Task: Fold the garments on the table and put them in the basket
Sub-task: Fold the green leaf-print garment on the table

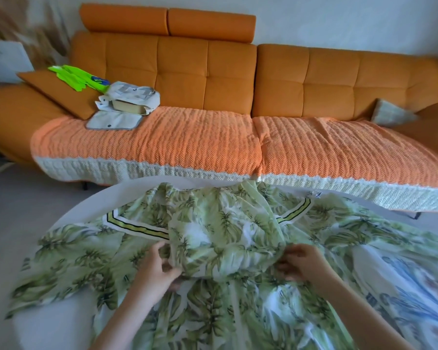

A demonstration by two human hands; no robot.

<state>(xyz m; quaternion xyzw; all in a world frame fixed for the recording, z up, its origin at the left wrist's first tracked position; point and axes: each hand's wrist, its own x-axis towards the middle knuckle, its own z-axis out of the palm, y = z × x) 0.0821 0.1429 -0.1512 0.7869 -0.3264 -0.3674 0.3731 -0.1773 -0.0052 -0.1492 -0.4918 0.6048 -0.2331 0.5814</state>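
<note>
A large green leaf-print garment (225, 231) with a striped yellow-and-black band lies spread over the round white table (68, 223). My left hand (159, 266) pinches a fold of its fabric near the middle. My right hand (301, 261) grips the same raised fold on its right side. A second garment (410, 294) with a blue and white print lies at the table's right edge, partly under the green one. No basket is in view.
An orange sofa (213, 72) with an orange knitted cover stands just behind the table. On its left seat lie a whitish bag with a box (129, 102), a grey pouch and a bright green item (79, 78). Grey floor shows at the left.
</note>
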